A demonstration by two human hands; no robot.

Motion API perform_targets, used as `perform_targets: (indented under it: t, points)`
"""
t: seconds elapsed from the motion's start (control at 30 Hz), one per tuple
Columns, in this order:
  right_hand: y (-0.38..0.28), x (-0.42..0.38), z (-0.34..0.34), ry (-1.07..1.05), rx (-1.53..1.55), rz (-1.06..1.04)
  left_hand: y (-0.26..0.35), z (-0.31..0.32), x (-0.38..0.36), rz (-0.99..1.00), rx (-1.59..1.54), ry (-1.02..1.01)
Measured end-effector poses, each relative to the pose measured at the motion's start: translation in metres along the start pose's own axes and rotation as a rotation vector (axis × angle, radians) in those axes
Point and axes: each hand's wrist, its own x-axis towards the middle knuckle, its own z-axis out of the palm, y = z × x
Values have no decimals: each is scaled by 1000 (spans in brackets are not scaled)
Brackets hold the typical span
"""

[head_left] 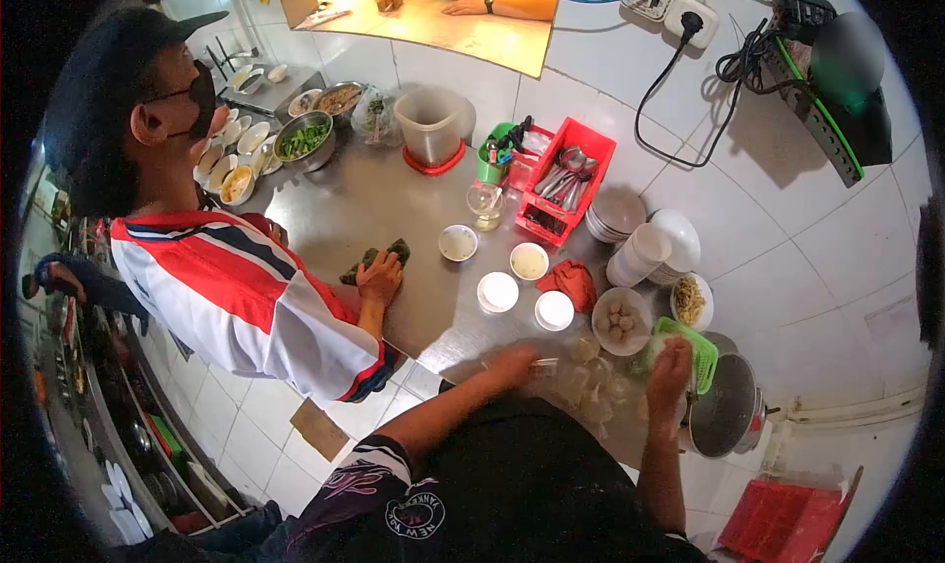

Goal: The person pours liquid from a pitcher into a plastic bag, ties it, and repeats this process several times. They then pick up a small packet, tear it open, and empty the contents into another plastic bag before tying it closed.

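My left hand (514, 364), blurred by motion, is closed at the near table edge with a small pale item (544, 367) at its fingertips. Several clear plastic bags (591, 391) lie just right of it. My right hand (671, 361) is a raised, blurred fist beside a green plastic basket (701, 354); what it grips is hidden. Between the hands and farther back stands a white bowl of round meatballs (622, 322). White cups, one (554, 310) near my left hand and another (498, 292) behind it, stand on the steel table (423, 307).
A metal pot (724, 406) stands at the right. Behind are a red cloth (569, 284), a red cutlery box (571, 174), stacked bowls (676, 238) and a noodle bowl (692, 302). At left, a co-worker (226, 278) rests a hand on a dark cloth (379, 260).
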Motion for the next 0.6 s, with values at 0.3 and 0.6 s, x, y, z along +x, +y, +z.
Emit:
perform_targets:
  t: [0.3, 0.6]
  points:
    - [1, -28, 46, -316, -217, -133, 43, -9, -19, 84, 61, 290]
    - [-32, -81, 122, -733, 299, -93, 84, -62, -86, -90, -1098, 207]
